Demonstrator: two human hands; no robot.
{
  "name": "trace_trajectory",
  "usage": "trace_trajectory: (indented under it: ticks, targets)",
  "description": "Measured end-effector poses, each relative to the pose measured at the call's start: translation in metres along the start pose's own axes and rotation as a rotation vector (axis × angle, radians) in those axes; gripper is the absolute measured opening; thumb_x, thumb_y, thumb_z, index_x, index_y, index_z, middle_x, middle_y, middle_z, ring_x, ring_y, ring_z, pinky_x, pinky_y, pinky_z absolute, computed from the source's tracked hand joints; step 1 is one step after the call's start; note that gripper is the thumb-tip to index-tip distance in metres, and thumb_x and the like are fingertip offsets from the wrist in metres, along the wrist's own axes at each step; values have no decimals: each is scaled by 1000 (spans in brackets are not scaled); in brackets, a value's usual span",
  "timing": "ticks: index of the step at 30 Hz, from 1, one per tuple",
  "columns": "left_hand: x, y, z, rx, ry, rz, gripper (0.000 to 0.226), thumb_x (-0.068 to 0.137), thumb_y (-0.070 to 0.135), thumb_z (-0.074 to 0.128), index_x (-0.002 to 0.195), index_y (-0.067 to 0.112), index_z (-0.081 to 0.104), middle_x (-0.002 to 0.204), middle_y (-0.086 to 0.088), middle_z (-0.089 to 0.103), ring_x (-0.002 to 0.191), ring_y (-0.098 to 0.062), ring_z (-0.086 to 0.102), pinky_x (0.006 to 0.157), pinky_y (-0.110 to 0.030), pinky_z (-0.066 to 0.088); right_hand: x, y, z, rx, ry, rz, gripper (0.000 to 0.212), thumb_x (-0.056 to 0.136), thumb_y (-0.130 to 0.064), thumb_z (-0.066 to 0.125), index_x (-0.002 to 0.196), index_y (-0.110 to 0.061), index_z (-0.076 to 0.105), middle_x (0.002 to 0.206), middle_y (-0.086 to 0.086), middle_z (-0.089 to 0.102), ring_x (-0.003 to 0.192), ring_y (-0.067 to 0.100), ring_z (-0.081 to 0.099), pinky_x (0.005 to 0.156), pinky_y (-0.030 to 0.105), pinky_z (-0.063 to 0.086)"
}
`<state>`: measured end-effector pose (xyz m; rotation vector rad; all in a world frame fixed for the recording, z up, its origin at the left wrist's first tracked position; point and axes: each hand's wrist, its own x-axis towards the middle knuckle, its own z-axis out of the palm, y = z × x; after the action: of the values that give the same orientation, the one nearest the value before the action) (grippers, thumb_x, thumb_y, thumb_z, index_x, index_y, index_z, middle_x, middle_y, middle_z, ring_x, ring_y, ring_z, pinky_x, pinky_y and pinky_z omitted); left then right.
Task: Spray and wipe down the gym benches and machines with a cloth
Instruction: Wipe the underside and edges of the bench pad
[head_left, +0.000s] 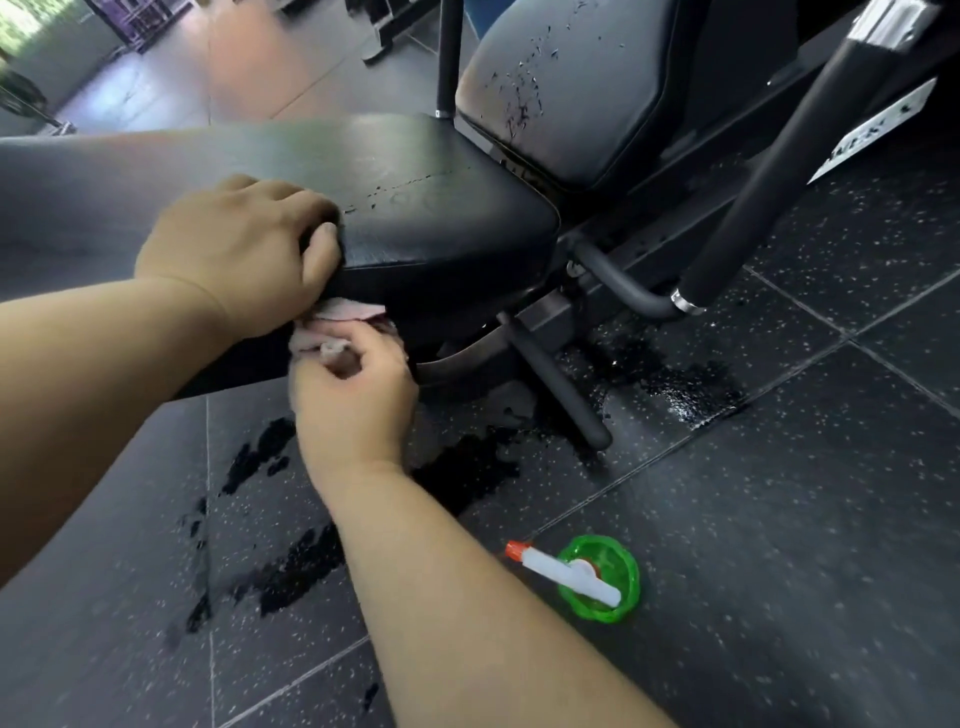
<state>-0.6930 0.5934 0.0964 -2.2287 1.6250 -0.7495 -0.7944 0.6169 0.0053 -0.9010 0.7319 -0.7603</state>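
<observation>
The right hand (358, 400) pinches the pink cloth (343, 312) beneath the seat pad (431, 208), whose edge the left hand (244, 249) grips. Likely risk: slipping on the wet floor patches (467, 473) or kicking the nearby spray bottle (597, 577).

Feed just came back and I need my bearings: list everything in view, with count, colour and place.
seat pad: one, black, centre, droplets on top
back pad: one, dark grey, behind the seat, spattered with droplets
machine frame: one, black tubes, under and right of the seat
cloth: one, pink, under the seat pad's front edge
spray bottle: one, green, white trigger, orange nozzle, on the floor lower right
wet patches: several, dark, floor around the frame
floor: dark speckled tiles
left hand: grips the seat pad's edge
right hand: holds the cloth
</observation>
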Motion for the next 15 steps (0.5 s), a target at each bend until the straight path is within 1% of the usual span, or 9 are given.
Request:
trace_trajectory:
  ticks: [1,3,4,5,6,8,10,12,15]
  targets:
    - [0,-1,0,0,-4,6,52,91,42,27,114,17,66,115,-15,67,101,-42,56,80,-47,50,5,-1,-5,42,71,22,21,75,-4,61,82,-22,69,100,3,65,87,18,62,83,37,52]
    - [-1,-2,1,6,9,14,50,92,40,27,113,17,66,114,-14,68,100,-41,56,79,-44,48,29,-5,-30,133,318,52,19,72,-9,58,81,-27,58,102,7,64,83,17,64,78,40,56]
    - [-2,-3,1,9,22,12,49,93,40,27,112,18,66,112,-13,68,99,-41,56,78,-43,48,45,-7,-47,153,450,32,19,71,-10,56,80,-27,56,104,9,64,83,16,65,78,39,56]
    - [-3,-4,2,12,32,7,49,93,40,27,111,18,67,111,-12,68,98,-40,57,77,-42,47,59,-12,-62,170,545,-3,19,73,-8,56,78,-27,55,104,11,64,84,17,64,79,38,54]
    - [-3,-4,3,15,38,2,49,93,41,26,109,19,67,110,-11,69,98,-39,57,76,-41,48,71,-17,-72,195,584,-41,25,76,-5,57,75,-30,53,104,14,64,84,21,63,79,39,53]
    - [-2,-4,4,18,46,-9,50,92,42,24,107,21,67,108,-8,69,98,-37,58,74,-40,48,86,-24,-73,245,570,-73,34,77,-3,57,70,-36,53,109,13,62,93,26,65,85,43,54]
    - [-2,-5,6,29,54,-3,50,91,43,23,105,21,66,107,-8,68,96,-36,58,72,-39,47,74,-25,-47,198,523,-74,29,76,0,58,73,-28,63,113,3,61,102,20,63,92,33,52]
    - [-2,-5,5,37,52,-5,50,91,42,24,104,20,66,107,-10,68,96,-37,57,70,-38,44,48,-18,-22,116,468,-115,23,76,5,57,80,-14,69,105,-1,59,100,16,60,91,23,47]
    - [-2,-4,5,20,33,23,50,92,41,24,107,18,66,110,-12,67,98,-39,57,73,-41,45,36,-9,-21,33,331,-164,23,75,9,57,80,-8,71,100,-1,58,90,8,56,88,22,47]
